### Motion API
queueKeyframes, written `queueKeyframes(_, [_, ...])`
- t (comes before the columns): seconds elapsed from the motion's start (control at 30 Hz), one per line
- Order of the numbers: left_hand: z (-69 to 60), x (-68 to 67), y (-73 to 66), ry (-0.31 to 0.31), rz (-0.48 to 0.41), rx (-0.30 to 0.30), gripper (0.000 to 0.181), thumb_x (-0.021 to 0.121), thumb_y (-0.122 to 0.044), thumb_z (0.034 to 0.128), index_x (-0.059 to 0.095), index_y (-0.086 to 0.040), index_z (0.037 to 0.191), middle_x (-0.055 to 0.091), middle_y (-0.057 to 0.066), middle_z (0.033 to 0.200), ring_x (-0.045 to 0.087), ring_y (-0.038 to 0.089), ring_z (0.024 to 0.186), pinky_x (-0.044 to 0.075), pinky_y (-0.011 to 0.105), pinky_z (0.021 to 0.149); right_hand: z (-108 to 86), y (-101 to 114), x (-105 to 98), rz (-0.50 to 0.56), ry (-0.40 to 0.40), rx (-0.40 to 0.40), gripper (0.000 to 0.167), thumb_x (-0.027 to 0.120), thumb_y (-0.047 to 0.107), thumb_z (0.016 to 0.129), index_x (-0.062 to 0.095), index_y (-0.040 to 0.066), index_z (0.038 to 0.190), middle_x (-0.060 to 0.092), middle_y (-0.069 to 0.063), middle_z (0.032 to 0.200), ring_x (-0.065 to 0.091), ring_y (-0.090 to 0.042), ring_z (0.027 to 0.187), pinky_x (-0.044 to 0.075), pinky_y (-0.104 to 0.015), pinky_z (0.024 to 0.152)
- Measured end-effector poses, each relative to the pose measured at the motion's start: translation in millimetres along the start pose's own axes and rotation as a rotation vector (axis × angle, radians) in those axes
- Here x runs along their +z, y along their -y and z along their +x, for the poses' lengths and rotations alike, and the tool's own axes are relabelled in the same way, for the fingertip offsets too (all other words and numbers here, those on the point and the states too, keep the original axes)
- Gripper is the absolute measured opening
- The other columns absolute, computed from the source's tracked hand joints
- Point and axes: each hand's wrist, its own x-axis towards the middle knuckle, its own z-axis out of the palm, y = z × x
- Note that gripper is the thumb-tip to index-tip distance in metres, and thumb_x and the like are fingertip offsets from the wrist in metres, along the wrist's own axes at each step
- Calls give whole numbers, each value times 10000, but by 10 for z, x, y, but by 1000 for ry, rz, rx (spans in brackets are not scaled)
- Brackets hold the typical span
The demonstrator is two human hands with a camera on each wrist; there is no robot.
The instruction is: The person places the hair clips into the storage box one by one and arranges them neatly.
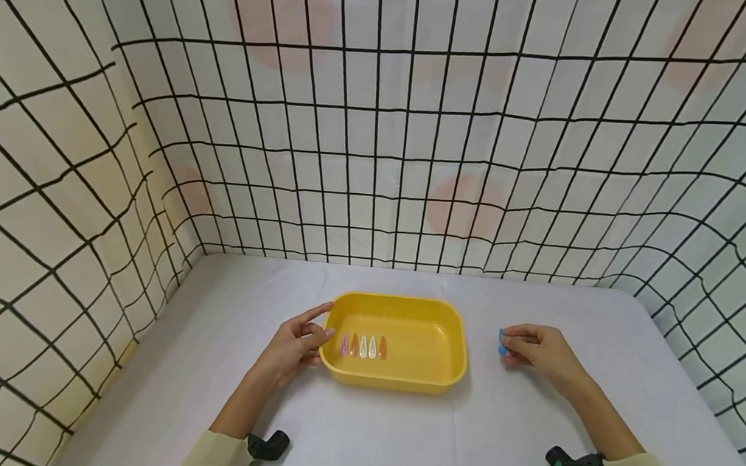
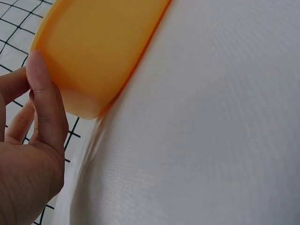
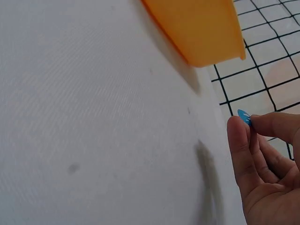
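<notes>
A yellow plastic tray (image 1: 419, 349) sits on the table. At its left end my left hand (image 1: 294, 346) grips the rim, the thumb (image 2: 40, 75) over the edge and the other fingers outside. Inside the tray's left half, several snap hair clips stand in a row: a purple one (image 1: 345, 344), an orange one (image 1: 354, 345), two white ones (image 1: 368, 346) and another orange one (image 1: 383, 348). To the right of the tray, my right hand (image 1: 541, 351) pinches a blue hair clip (image 3: 244, 117) between thumb and fingertips, apart from the tray. Fingers cover part of this clip.
White cloth covers the table (image 1: 381, 441). Behind it and at both sides rise white walls with a black grid (image 1: 403, 158). Each wrist wears a dark camera mount, one on the left (image 1: 268, 446) and one on the right (image 1: 574, 465).
</notes>
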Motion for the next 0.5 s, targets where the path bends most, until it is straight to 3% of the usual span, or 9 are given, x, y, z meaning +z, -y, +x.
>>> queueKeyframes(0.5, [-13, -6, -4, 14, -10, 8, 584, 752, -123, 944, 569, -302, 1470, 609, 54, 942, 627, 130, 592, 595, 217, 559, -32, 399, 166, 107, 65, -29, 468, 653, 233, 1029, 552, -123, 1316, 711, -120, 1069, 757, -204, 895, 643, -296, 830])
